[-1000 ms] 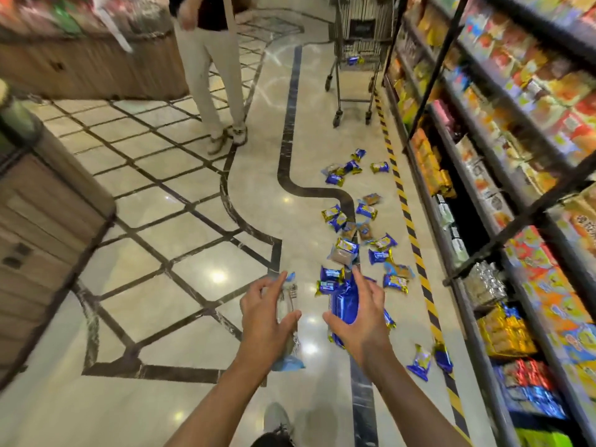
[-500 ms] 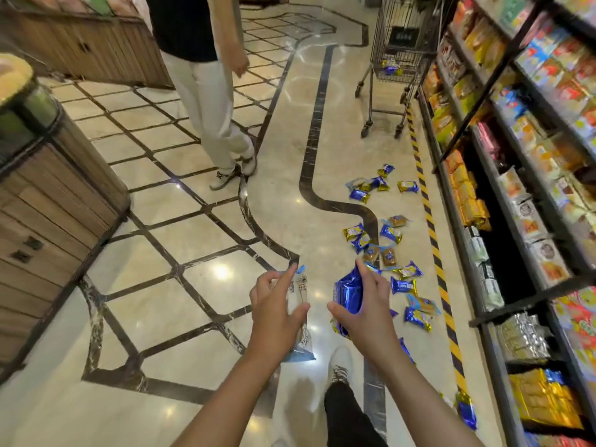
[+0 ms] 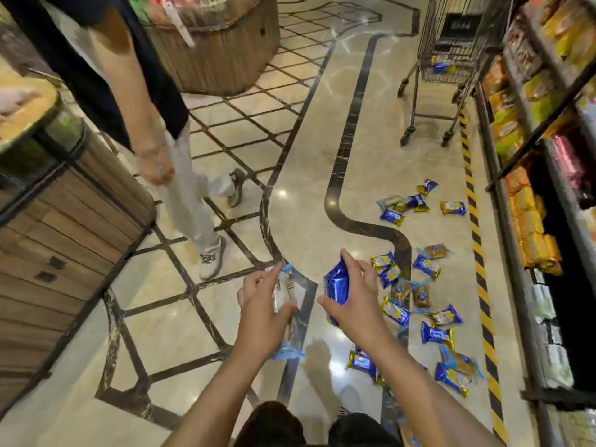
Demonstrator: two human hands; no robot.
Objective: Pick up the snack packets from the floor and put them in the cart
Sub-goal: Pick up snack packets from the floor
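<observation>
At the far left stands a wooden counter, and just beyond it a second person in a dark top and pale trousers walks across the tiled floor, with a round wicker stand behind them. Nearer the middle, the left hand grips a clear packet with blue ends, thumb on its near side and fingers curled round the back, the packet held upright above the floor. Just beside it, the right hand pinches a shiny blue packet between thumb and fingers, the forefinger reaching up along its top edge; the two packets are close but apart. To the right of the hands, loose snack packets in blue and gold lie scattered over the floor, some overlapping, with a smaller cluster farther off. Beyond them, well away from both hands, the cart stands by a yellow and black striped line, with at least one blue packet visible inside its basket. Along the far right run shelves packed with bright bags.
</observation>
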